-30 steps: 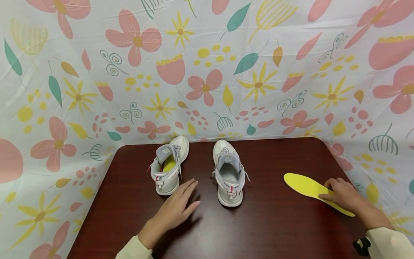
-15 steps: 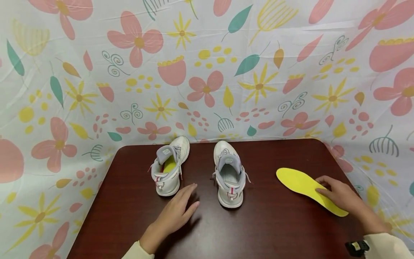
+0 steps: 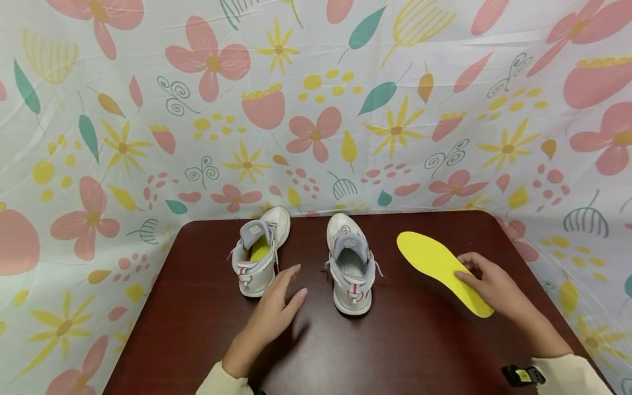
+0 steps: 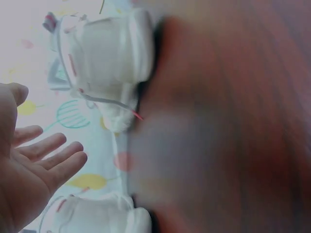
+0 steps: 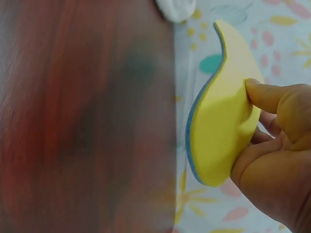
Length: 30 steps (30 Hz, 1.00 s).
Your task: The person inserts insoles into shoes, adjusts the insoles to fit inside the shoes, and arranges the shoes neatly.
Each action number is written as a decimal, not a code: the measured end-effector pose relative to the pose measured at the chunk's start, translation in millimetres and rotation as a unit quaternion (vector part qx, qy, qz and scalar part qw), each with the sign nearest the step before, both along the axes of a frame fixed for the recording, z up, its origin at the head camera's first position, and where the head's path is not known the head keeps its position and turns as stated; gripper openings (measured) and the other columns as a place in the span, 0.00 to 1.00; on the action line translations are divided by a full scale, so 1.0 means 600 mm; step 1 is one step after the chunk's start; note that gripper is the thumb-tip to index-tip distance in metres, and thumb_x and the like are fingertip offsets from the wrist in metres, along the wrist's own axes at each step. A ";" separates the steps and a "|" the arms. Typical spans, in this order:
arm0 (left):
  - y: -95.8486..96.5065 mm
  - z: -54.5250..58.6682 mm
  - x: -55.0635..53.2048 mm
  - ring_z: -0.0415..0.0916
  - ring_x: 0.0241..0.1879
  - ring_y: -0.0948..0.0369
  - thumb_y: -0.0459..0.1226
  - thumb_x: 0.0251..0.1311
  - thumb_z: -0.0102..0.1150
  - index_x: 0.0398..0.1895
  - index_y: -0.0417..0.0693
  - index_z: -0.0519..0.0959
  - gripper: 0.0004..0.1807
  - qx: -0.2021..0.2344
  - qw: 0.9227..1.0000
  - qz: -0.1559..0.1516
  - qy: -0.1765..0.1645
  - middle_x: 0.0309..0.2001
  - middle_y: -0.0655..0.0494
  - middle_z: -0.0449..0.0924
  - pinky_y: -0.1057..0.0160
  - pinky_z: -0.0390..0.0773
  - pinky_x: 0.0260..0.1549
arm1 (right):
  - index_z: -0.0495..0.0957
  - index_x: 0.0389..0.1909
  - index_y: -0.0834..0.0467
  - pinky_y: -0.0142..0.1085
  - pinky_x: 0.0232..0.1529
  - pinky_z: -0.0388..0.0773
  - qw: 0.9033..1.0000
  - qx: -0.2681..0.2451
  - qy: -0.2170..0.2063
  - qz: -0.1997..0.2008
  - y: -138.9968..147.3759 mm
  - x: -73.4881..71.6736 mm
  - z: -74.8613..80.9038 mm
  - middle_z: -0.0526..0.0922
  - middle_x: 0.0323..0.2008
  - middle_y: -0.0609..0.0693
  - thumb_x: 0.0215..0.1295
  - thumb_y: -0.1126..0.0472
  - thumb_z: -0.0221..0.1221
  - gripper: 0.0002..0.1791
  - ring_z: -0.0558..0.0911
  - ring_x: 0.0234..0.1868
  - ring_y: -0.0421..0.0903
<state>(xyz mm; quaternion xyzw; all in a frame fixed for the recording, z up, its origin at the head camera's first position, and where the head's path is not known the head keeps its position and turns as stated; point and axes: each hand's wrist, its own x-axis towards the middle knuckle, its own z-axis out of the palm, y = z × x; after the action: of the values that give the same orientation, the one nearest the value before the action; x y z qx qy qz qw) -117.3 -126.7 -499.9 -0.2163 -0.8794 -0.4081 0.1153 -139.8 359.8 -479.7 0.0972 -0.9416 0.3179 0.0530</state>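
My right hand [image 3: 491,285] pinches a yellow insole [image 3: 434,262] by its right edge, thumb on top and fingers beneath. In the right wrist view the insole [image 5: 221,116] shows a blue-grey underside edge and stands off the table. My left hand [image 3: 274,310] hovers with fingers spread near the heel of the left white shoe [image 3: 257,280], holding nothing. A second yellow insole [image 3: 259,250] lies inside that shoe. To its right, another white shoe [image 3: 353,293] has a grey interior and loose laces. In the left wrist view, the left hand [image 4: 34,170] is beside both shoes.
Both shoes stand on a dark red-brown table [image 3: 375,351], toes toward the back edge. A white cloth [image 3: 316,82] printed with flowers hangs behind and at the sides. A black strap device [image 3: 523,376] sits at the right wrist.
The insole has risen off the table and moved left toward the shoes in my right hand. My left hand has shifted only slightly; the shoes stay put.
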 end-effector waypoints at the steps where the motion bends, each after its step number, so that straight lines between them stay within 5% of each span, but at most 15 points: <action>1: 0.003 0.003 -0.002 0.79 0.61 0.53 0.43 0.73 0.60 0.73 0.48 0.70 0.28 0.012 1.000 0.001 -0.002 0.65 0.51 0.78 0.47 0.80 0.58 | 0.76 0.53 0.60 0.30 0.28 0.74 1.000 -0.008 0.003 0.001 -0.008 0.000 0.005 0.80 0.38 0.52 0.74 0.61 0.62 0.12 0.74 0.30 0.34; 8: 0.025 0.029 -0.011 0.81 0.57 0.53 0.40 0.73 0.60 0.72 0.49 0.70 0.26 0.094 0.995 -0.010 -0.032 0.62 0.51 0.78 0.52 0.83 0.54 | 0.76 0.55 0.62 0.29 0.28 0.75 0.998 -0.063 0.016 0.008 -0.059 0.003 0.027 0.78 0.40 0.53 0.73 0.63 0.62 0.14 0.75 0.31 0.36; 15: 0.057 0.061 -0.018 0.82 0.55 0.54 0.38 0.72 0.61 0.71 0.50 0.72 0.25 0.182 0.980 -0.009 -0.075 0.62 0.51 0.80 0.58 0.84 0.51 | 0.76 0.55 0.60 0.31 0.28 0.78 0.994 -0.109 0.009 0.028 -0.106 0.015 0.050 0.79 0.41 0.53 0.73 0.64 0.62 0.14 0.77 0.31 0.40; 23: 0.096 0.097 -0.040 0.83 0.53 0.51 0.37 0.72 0.61 0.71 0.49 0.71 0.25 0.233 0.966 -0.019 -0.107 0.60 0.48 0.82 0.63 0.84 0.47 | 0.76 0.54 0.57 0.33 0.29 0.79 0.985 -0.150 -0.003 0.082 -0.156 0.021 0.069 0.80 0.38 0.52 0.73 0.65 0.62 0.12 0.78 0.30 0.43; 30: 0.120 0.113 -0.061 0.84 0.52 0.41 0.36 0.74 0.58 0.70 0.42 0.72 0.24 0.311 0.934 -0.063 -0.164 0.58 0.38 0.80 0.45 0.86 0.45 | 0.76 0.52 0.56 0.33 0.31 0.80 0.981 -0.162 -0.033 0.105 -0.190 0.024 0.077 0.81 0.38 0.52 0.73 0.63 0.62 0.11 0.79 0.32 0.43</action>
<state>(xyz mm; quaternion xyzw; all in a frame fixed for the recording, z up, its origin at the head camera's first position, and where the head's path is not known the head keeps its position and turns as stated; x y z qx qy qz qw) -154.1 -54.4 -432.0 -0.1548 -0.7000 -0.6971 0.0054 -125.3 246.0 -433.5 0.1751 -0.8633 0.4733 0.0031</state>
